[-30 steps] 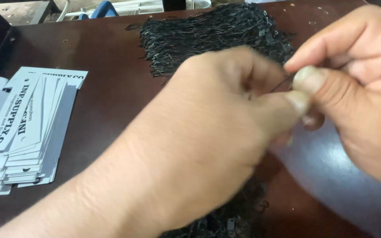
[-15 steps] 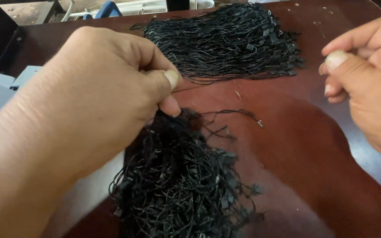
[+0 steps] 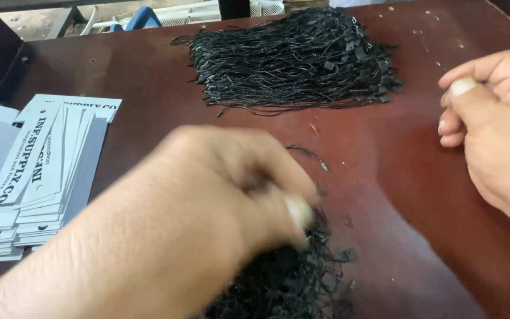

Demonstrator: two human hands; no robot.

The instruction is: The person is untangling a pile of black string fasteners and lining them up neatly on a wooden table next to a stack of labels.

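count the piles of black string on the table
2. A far pile lies spread at the table's back edge, untouched. A near pile sits at the bottom, under the left hand, whose fingers reach into it. Part of the near pile is hidden by that hand.

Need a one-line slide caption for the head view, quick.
Left hand digs into near pile of black tag strings; right hand waits beside, paper hang tags stacked left.

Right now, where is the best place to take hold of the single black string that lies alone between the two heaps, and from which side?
Probably the thin arched middle of the single black string, pinched from above. It lies flat on the table, apart from the far heap, with bare wood on both sides. Its small tip toward the right looks harder to pinch.
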